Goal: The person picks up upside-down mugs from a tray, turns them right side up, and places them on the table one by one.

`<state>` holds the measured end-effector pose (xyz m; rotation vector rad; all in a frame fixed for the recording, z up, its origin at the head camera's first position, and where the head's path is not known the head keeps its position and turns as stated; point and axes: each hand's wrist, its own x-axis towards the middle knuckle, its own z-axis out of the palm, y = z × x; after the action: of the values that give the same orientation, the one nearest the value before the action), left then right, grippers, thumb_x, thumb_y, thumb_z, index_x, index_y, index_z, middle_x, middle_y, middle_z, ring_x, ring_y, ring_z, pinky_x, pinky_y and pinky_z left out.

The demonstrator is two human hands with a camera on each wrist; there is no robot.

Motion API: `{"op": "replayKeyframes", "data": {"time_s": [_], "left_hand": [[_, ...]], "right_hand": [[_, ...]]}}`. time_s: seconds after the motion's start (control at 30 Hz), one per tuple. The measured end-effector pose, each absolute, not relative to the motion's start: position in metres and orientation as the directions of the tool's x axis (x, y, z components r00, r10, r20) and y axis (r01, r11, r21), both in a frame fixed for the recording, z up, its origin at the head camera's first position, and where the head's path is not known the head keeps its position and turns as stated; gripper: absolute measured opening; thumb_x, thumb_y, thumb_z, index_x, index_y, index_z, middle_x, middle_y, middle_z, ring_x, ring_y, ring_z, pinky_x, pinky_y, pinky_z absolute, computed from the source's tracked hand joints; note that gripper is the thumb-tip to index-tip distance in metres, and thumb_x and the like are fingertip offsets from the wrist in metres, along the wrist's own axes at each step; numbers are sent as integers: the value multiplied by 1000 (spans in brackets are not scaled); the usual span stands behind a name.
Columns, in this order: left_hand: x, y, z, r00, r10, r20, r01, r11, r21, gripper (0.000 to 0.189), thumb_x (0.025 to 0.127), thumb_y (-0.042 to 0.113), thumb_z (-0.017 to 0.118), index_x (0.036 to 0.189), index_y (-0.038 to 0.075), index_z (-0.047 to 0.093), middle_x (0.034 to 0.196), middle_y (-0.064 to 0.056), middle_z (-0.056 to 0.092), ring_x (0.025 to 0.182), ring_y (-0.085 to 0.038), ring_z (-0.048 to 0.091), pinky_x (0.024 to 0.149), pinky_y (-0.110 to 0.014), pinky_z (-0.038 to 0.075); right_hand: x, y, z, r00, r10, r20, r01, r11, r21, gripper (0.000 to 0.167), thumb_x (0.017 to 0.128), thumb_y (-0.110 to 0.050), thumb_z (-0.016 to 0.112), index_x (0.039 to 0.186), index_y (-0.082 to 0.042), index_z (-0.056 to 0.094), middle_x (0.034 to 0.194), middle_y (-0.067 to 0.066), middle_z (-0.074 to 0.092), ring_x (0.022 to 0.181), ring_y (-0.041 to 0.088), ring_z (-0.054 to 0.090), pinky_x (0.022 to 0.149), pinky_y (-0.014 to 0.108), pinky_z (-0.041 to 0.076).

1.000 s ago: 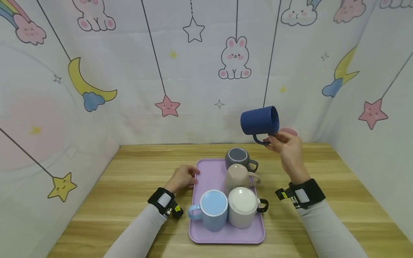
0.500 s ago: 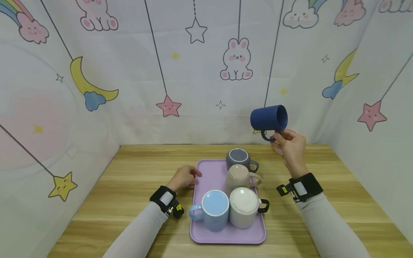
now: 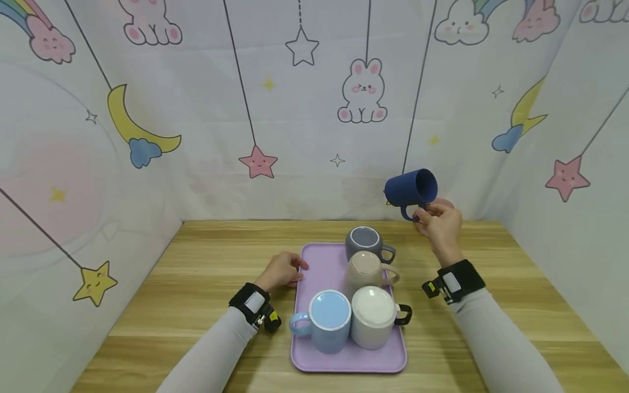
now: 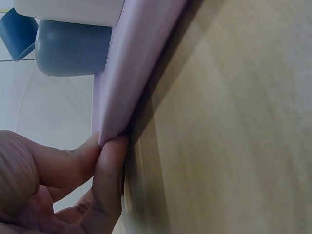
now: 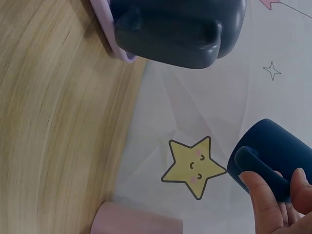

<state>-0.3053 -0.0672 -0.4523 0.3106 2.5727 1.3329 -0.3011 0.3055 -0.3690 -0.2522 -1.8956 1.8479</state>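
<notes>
My right hand (image 3: 442,232) holds a dark blue mug (image 3: 404,189) by its handle, raised above the back of the table. The mug lies on its side in the air, its open mouth toward the right. In the right wrist view, thumb and fingers pinch the mug handle (image 5: 263,173). My left hand (image 3: 281,271) is at the left edge of a lilac tray (image 3: 321,256); in the left wrist view its thumb and finger pinch the tray rim (image 4: 114,117). Upside down on the tray stand a light blue mug (image 3: 330,322), a white mug (image 3: 372,319), a beige mug (image 3: 362,273) and a grey mug (image 3: 363,244).
A pink mug-like object (image 5: 139,219) stands on the table, partly hidden behind my right hand in the head view. The wooden table (image 3: 221,245) meets a patterned cloth backdrop (image 3: 304,191). Several mug handles stick out past the tray's right edge.
My right hand has carried the dark blue mug to the right, and its mouth now tips more toward me. The left hand stays on the tray's edge; the mugs on the tray stand as before.
</notes>
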Motion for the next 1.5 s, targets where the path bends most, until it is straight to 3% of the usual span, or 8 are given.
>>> {"op": "replayKeyframes", "data": {"time_s": [0.47, 0.77, 1.23, 1.37, 1.43, 1.5], "left_hand": [[-306, -69, -454, -953, 282, -108, 75, 566, 821, 20, 90, -10, 71, 107, -2, 74, 106, -16, 61, 68, -17, 62, 59, -24, 60], [-305, -70, -454, -952, 290, -99, 83, 556, 827, 20, 89, -11, 71, 107, -3, 74, 105, -16, 62, 67, -16, 61, 58, -24, 59], [-303, -69, -452, -951, 296, -88, 96, 555, 826, 19, 90, -10, 70, 108, -4, 74, 106, -16, 61, 66, -14, 60, 57, -22, 58], [-302, -69, -452, -952, 296, -84, 98, 552, 828, 20, 90, -10, 70, 108, -4, 74, 104, -15, 62, 66, -14, 60, 57, -23, 58], [-302, -69, -452, -952, 295, -81, 101, 553, 827, 20, 90, -10, 70, 108, -4, 74, 103, -15, 62, 66, -14, 60, 57, -23, 58], [-302, -68, -452, -953, 293, -80, 101, 555, 826, 19, 90, -10, 71, 107, -4, 74, 102, -14, 61, 66, -14, 60, 57, -23, 58]], "right_hand": [[-312, 313, -384, -870, 443, 218, -136, 210, -968, 29, 93, 4, 74, 115, 21, 66, 75, -3, 66, 65, 5, 70, 62, 19, 61], [-319, 311, -398, -874, 436, 214, -105, 259, -960, 30, 90, 7, 74, 113, 24, 65, 87, 15, 68, 63, 4, 67, 56, 16, 58], [-326, 308, -406, -902, 395, 172, -47, 308, -950, 32, 94, 4, 71, 115, 25, 61, 91, 19, 66, 62, 3, 63, 52, 14, 54], [-328, 307, -410, -889, 412, 197, -25, 387, -922, 30, 91, 2, 75, 111, 23, 66, 93, 26, 70, 64, 19, 71, 54, 21, 59], [-328, 307, -413, -875, 426, 229, 3, 478, -878, 28, 90, -3, 78, 104, 20, 71, 94, 27, 72, 78, 27, 72, 66, 22, 59], [-328, 307, -415, -871, 424, 249, 39, 563, -825, 27, 90, -8, 80, 100, 16, 74, 96, 27, 73, 92, 37, 69, 81, 33, 58]]}}
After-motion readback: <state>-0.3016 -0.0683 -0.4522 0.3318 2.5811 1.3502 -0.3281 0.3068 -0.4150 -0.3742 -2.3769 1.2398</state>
